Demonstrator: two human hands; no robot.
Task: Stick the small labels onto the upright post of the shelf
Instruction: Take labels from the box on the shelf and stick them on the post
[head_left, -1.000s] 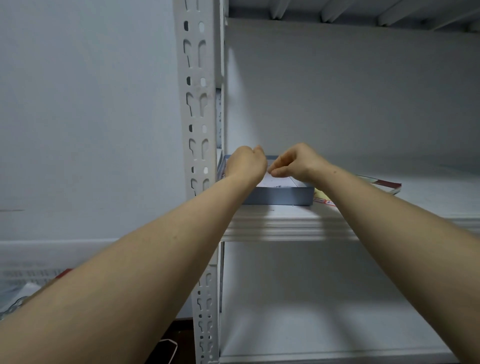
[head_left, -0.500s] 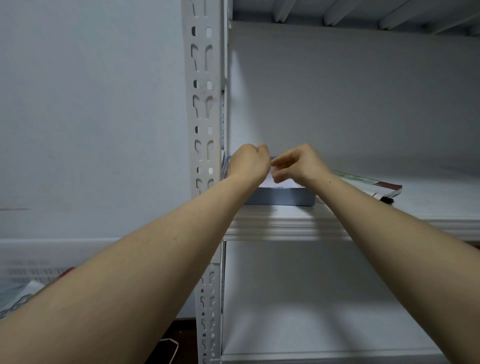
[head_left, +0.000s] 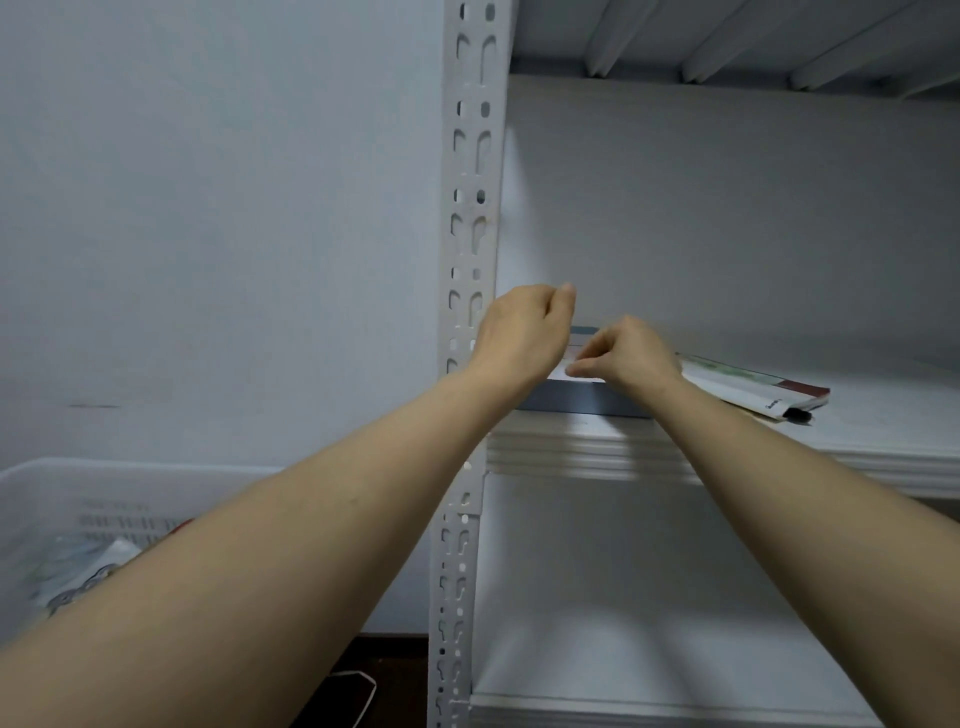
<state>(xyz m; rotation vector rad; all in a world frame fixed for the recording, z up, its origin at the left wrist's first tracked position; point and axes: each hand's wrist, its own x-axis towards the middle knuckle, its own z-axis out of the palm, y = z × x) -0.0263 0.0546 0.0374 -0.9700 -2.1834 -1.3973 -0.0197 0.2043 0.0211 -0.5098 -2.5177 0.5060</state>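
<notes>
The white slotted upright post (head_left: 470, 156) of the shelf runs down the middle of the view. Just right of it, a flat blue-grey box (head_left: 576, 402) lies on the shelf board (head_left: 597, 452) with a white label sheet (head_left: 563, 371) on top. My right hand (head_left: 626, 358) pinches the sheet's edge and holds it down on the box. My left hand (head_left: 524, 332) is raised above the box beside the post, thumb and fingers pinched together on a small pale label (head_left: 570, 289) that barely shows at the fingertips.
A booklet (head_left: 753, 384) with a dark red corner lies on the shelf to the right of the box. A white plastic basket (head_left: 62, 499) holding several items stands at lower left. Another shelf board sits overhead, and a lower one below.
My left hand has lifted up and away from the sheet, fingertips still pinched. My right hand has stayed on the sheet. The view has shifted a little to the left.
</notes>
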